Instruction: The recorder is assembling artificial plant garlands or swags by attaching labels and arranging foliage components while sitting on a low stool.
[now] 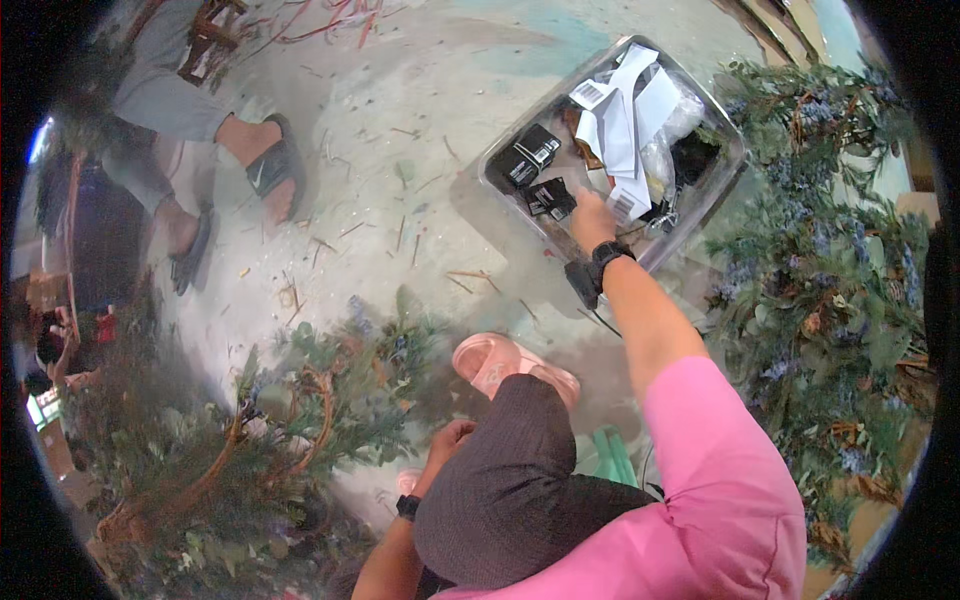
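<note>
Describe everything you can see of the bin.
The bin is a roughly rectangular, open-topped tub with rounded corners, apparently clear or greyish plastic. It sits upright on the pale floor, turned diagonally in the view. No lid shows on it. Inside lie black boxes toward the left, white papers near the middle and clear wrap toward the right. The right hand reaches in over its near side; whether it touches the bin is unclear.

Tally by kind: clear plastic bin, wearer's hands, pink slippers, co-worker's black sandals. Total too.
Clear plastic bin: 1
Wearer's hands, right hand and left hand: 2
Pink slippers, one mostly hidden: 2
Black sandals: 2
Total: 7
</note>
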